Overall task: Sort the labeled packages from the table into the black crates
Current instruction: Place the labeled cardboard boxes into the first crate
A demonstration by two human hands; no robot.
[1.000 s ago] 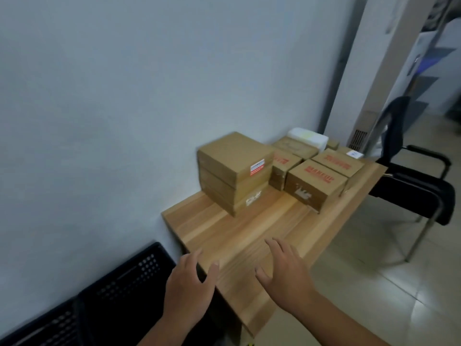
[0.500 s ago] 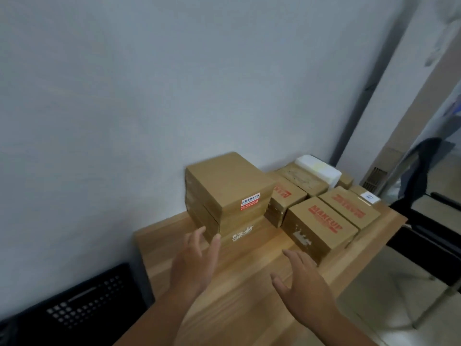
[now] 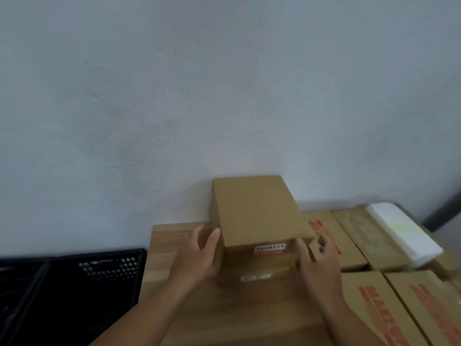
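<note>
While both forearms are reaching in from the bottom edge, the hands are flanking a stack of cardboard boxes at the back of the wooden table (image 3: 174,236), against the wall (image 3: 174,96). The left hand (image 3: 199,255) is standing on edge, palm inward, fingers loosely spread, thumb lying against the left side of the top box (image 3: 257,211). The right hand (image 3: 316,260) is mirroring it on the right side, thumb pointing up at the box's front corner, fingers curling behind; whether either palm is actually pressing the cardboard I cannot tell. A white label (image 3: 270,247) is showing on the top box's front face. Below it, the lower box (image 3: 254,275) is sitting between the wrists. Boxes with red lettering (image 3: 389,310) are lying to the right. Black crates (image 3: 74,290) are sitting lower left, beside the table.
</note>
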